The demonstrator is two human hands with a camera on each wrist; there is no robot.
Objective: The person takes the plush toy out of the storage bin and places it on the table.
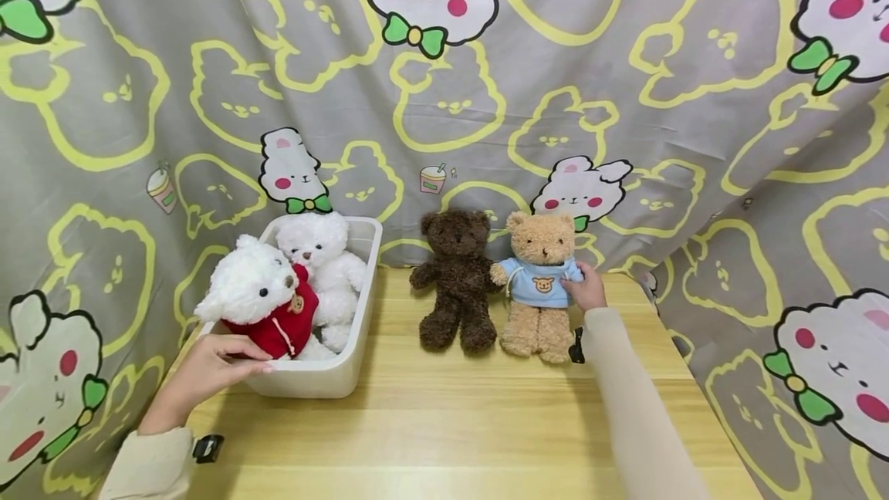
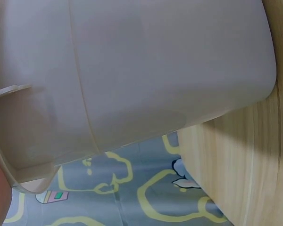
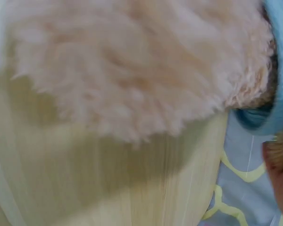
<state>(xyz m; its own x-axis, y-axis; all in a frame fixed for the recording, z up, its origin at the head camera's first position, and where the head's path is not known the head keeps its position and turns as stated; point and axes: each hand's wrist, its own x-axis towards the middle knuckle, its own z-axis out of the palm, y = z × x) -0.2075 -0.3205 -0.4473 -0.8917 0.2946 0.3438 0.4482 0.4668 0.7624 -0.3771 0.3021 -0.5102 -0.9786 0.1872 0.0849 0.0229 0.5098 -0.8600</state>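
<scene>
My left hand (image 1: pixel 215 365) grips the near rim of a white plastic bin (image 1: pixel 357 353), thumb along its outer side. In the left wrist view the bin's smooth side wall (image 2: pixel 170 56) fills most of the picture. Inside the bin lean a white teddy bear in a red hoodie (image 1: pixel 239 284) and a plain white teddy bear (image 1: pixel 333 276). At the back right my right hand (image 1: pixel 590 288) pinches the arm of a tan teddy bear (image 1: pixel 545 241) in a light blue hoodie. The right wrist view shows its fluffy tan leg (image 3: pixel 132 70) close up.
A dark brown teddy bear (image 1: pixel 457 268) sits upright beside the tan one, between it and the bin. All stand on a wooden table (image 1: pixel 472 423). A grey curtain (image 1: pixel 444 76) with yellow bear outlines hangs behind and along both sides.
</scene>
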